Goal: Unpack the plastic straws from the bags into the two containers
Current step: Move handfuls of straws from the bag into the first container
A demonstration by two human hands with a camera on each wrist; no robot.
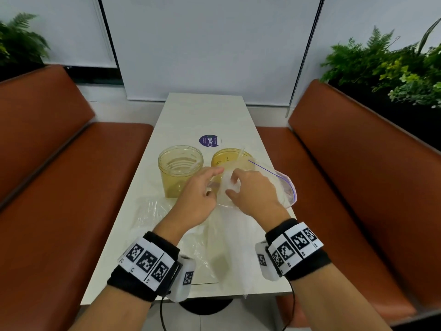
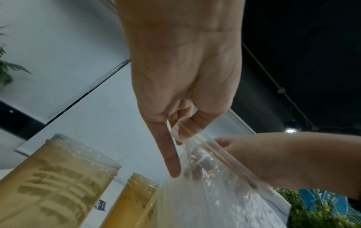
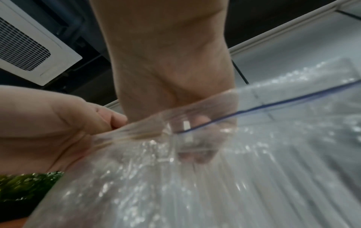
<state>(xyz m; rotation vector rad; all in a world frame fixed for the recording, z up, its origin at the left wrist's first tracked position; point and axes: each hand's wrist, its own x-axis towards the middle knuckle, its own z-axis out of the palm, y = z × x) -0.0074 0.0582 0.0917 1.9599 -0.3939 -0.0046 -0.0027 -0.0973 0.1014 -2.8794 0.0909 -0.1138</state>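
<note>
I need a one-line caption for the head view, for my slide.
Both hands, left hand and right hand, grip a clear zip bag of plastic straws before two amber jars on a white table.

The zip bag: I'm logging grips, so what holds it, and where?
Both hands hold the zip bag at its mouth: left hand pinches the rim, right hand reaches inside.

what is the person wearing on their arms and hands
Both hands are bare: the left hand and the right hand have no gloves. Each wrist carries a black wristband topped with white tiles printed with black square codes, plus a white camera box. A thin black cable hangs from each.
</note>
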